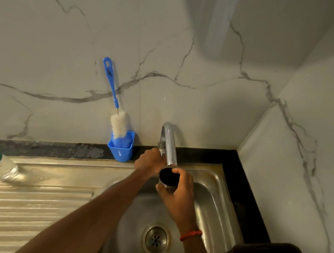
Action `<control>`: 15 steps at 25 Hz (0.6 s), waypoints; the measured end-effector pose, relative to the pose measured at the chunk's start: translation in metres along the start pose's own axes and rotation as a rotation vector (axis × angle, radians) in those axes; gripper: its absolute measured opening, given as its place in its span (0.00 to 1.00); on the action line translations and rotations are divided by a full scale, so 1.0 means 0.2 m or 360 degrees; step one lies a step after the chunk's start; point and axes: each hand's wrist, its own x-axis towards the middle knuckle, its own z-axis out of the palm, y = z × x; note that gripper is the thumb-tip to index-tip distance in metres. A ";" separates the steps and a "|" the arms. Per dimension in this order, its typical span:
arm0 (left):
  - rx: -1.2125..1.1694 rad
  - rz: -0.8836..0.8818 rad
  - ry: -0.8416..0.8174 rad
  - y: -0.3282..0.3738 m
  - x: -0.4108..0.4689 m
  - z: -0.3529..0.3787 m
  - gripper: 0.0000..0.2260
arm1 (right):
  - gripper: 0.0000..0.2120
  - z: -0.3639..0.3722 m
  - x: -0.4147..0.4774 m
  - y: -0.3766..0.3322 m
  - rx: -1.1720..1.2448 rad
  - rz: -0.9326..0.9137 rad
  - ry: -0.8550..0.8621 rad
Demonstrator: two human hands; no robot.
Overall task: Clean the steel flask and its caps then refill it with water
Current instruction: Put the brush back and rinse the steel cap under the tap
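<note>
Marble-walled corner, steel sink [214, 205] below. The right hand [178, 197] wraps the steel flask [168, 177], dark mouth up, just under the tap [170, 145] spout, body mostly hidden by fingers. The left hand [150, 162] is at the tap's base, fingertips hidden, grip unclear.

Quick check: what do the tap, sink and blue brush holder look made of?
The tap looks like polished, probably chromed metal: bright mirror glints. The sink seems brushed stainless steel: dull grey sheen, pressed drainer ribs. The blue brush holder looks like matte moulded plastic, evenly coloured.
</note>
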 end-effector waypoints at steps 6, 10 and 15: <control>0.0127 0.0067 0.0022 0.03 0.06 -0.01 0.10 | 0.36 -0.02 0.04 0.04 -0.0070 0.0065 -0.0004; -0.0191 0.0002 -0.0036 -0.06 0.08 0.01 0.15 | 0.35 -0.02 0.03 0.03 -0.0025 0.0095 -0.0099; -0.0515 0.0086 -0.0001 -0.20 -0.03 0.03 0.19 | 0.39 -0.02 0.04 0.03 -0.0083 0.0091 -0.0231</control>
